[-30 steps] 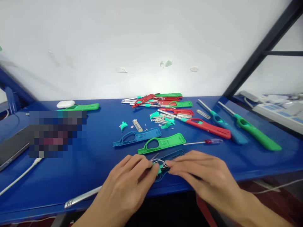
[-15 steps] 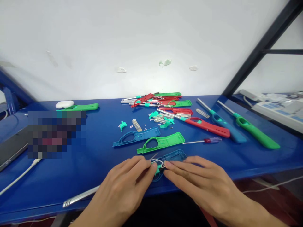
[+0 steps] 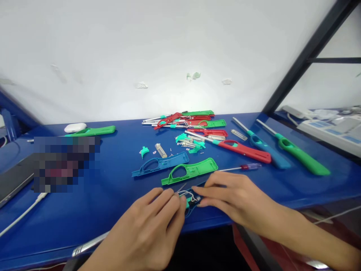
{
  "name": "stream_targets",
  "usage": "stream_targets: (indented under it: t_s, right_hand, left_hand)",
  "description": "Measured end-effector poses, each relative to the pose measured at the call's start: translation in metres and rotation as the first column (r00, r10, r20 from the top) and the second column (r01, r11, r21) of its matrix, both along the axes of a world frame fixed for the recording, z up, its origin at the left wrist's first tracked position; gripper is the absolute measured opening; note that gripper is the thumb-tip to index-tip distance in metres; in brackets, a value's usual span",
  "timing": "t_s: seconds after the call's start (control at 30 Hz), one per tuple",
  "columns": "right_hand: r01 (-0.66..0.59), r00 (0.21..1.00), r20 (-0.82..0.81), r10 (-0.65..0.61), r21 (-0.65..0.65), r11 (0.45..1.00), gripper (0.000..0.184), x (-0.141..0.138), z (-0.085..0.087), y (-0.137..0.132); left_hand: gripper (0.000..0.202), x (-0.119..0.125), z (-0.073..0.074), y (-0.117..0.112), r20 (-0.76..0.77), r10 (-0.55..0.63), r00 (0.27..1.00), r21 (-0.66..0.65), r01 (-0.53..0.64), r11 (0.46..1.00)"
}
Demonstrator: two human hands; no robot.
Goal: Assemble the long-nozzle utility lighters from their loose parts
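An opened blue stick lighter lies at the front edge of the table, with a teal trigger and white wires showing inside. My left hand is closed over its front part, and the metal tube comes out on the left beneath that hand. The fingers of my right hand grip the lighter from the right, close to the wires and a dark part inside. My right hand covers most of the rear casing. Just beyond lie a green casing half and a blue casing half.
A purple-handled screwdriver lies to the right. Beyond it are whole red, blue and green lighters. Clear fuel tanks, teal pieces and more opened lighters lie toward the wall. A dark device is left.
My right hand has lifted its back and bent its fingers, showing more of the wires and dark part. My left hand stays on the lighter. The view has shifted slightly.
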State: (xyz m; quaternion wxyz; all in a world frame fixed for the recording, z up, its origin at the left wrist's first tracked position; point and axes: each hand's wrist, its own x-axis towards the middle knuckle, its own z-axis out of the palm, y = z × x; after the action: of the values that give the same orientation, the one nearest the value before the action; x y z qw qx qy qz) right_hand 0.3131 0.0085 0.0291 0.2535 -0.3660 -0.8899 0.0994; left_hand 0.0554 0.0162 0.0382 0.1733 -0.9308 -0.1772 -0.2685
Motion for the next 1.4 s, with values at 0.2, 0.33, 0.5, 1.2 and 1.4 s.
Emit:
stream_targets:
  t_s: [0.2, 0.33, 0.5, 1.2, 1.4]
  right_hand:
    - [-0.102, 0.994, -0.047, 0.102, 0.008, 0.995, 0.026, 0.003, -0.001, 0.009]
    - [-0.126, 0.988, -0.093, 0.125, -0.009, 0.992, 0.019, 0.003, -0.004, 0.012]
    - [-0.147, 0.981, -0.123, 0.149, 0.026, 0.989, 0.024, 0.005, -0.004, 0.014]
    - [-0.005, 0.994, -0.109, 0.010, 0.051, 0.999, 0.030, 0.008, -0.008, 0.011]
    - [0.008, 0.995, -0.096, -0.001, 0.073, 0.997, 0.031, 0.008, -0.008, 0.011]
  left_hand:
    - [0.052, 0.005, 0.005, 0.007, 0.005, -0.066, 0.998, 0.043, 0.065, 0.997]
    - [0.053, 0.007, 0.008, 0.012, 0.021, -0.100, 0.995, 0.030, 0.099, 0.995]
    - [0.050, 0.011, 0.011, 0.014, 0.002, -0.125, 0.992, 0.008, 0.125, 0.992]
    - [0.042, 0.006, 0.005, 0.026, -0.138, -0.015, 0.990, -0.035, 0.010, 0.999]
    - [0.041, 0.008, 0.006, 0.026, -0.141, -0.014, 0.990, -0.033, 0.010, 0.999]
